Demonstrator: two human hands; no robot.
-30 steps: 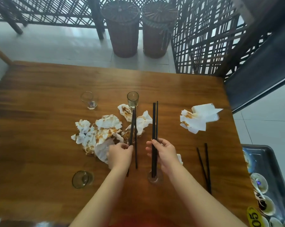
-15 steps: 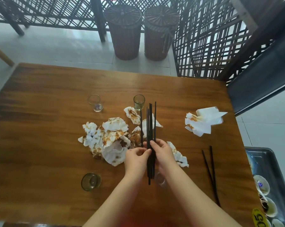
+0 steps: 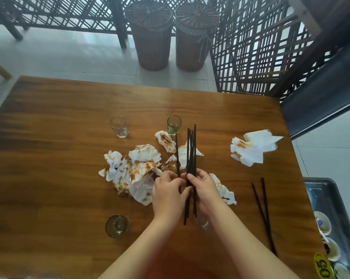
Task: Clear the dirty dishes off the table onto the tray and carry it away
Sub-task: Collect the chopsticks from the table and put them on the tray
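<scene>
chopsticks (image 3: 191,150): long axis near-to-far, ends pointing away | hands together: left hand (image 3: 167,195), right hand (image 3: 205,190) gripping them

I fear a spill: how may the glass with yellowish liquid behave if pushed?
The glass looks tall and narrow, so a push near its rim would probably tip it. The little liquid inside suggests it is light and may slide.

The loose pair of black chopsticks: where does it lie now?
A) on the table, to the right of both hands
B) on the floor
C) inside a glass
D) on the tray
A: the loose pair lies flat on the table, right of the right hand, which grips the other chopsticks; it is not on the tray.
</scene>
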